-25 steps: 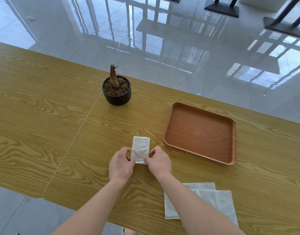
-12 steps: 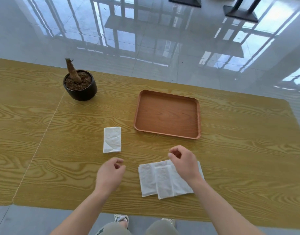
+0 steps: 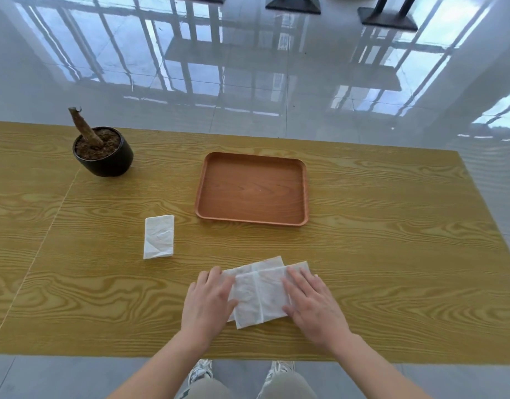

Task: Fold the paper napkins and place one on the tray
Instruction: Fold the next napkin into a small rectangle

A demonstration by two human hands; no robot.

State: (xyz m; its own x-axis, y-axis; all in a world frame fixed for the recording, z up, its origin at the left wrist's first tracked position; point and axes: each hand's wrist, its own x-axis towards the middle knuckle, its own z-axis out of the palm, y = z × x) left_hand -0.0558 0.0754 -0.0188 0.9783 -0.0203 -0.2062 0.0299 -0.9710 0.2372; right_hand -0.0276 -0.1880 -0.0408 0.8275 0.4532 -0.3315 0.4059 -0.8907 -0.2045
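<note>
Two white paper napkins (image 3: pixel 258 295) lie overlapped and flat near the table's front edge. My left hand (image 3: pixel 209 302) rests palm down on their left side, and my right hand (image 3: pixel 312 305) lies flat on their right side; neither grips the paper. A folded white napkin (image 3: pixel 159 236) lies by itself to the left, apart from both hands. The brown wooden tray (image 3: pixel 252 216) sits beyond the napkins with nothing in it.
A black pot (image 3: pixel 104 155) with soil and a cut stem stands at the back left of the yellow wood-grain table (image 3: pixel 392 254). A seam runs through the tabletop on the left. Glossy floor lies beyond the far edge.
Both hands left the folded napkin and moved right and toward me onto the flat napkins. My view swung to the right.
</note>
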